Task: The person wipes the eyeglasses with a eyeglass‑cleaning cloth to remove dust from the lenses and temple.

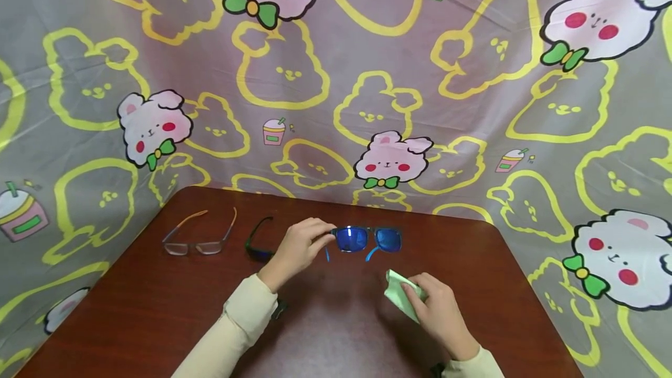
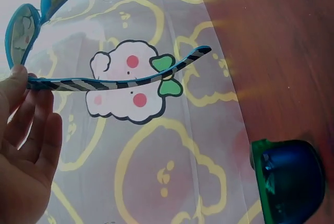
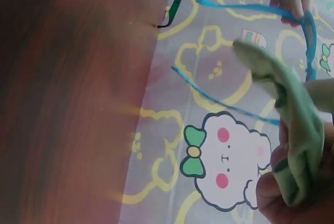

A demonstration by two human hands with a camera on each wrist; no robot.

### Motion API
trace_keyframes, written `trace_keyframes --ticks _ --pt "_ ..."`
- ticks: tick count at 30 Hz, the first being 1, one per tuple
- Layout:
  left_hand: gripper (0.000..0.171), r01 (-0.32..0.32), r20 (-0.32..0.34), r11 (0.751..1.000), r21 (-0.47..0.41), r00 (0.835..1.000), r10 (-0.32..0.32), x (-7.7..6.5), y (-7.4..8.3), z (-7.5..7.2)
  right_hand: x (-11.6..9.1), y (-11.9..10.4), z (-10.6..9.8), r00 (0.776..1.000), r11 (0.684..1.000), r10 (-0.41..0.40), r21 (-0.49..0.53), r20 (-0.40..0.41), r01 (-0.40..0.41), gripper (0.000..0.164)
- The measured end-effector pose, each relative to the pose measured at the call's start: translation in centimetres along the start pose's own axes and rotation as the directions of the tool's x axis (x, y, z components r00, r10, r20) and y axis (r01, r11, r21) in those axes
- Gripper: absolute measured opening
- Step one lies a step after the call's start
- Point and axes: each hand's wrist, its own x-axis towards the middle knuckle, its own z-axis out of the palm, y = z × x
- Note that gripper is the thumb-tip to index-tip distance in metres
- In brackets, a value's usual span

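Blue-lensed sunglasses (image 1: 353,239) are held up above the table, lenses turned away from the person's left hand's side. My left hand (image 1: 305,244) pinches them at one hinge corner, thumb against fingers. In the left wrist view their striped temple arm (image 2: 120,84) stretches out from the fingertips, with a blue inner side. My right hand (image 1: 440,311) grips a folded light green cloth (image 1: 401,295) between thumb and fingers, below and right of the sunglasses. The cloth and the sunglasses are apart in the head view.
Clear-lensed eyeglasses (image 1: 193,248) with unfolded arms rest on the brown table (image 1: 157,308) at the left. Dark green-framed sunglasses (image 2: 292,182) lie between them and my left hand, partly hidden by it in the head view. A patterned curtain (image 1: 315,86) surrounds the table's back and sides.
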Motion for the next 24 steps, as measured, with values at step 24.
trace_keyframes --ticks 24 --pt "0.018 0.015 0.003 0.993 -0.120 1.000 -0.015 -2.7 1.4 -1.7 3.0 -1.6 -0.7 0.919 0.935 0.354 0.030 -0.174 -0.355 0.005"
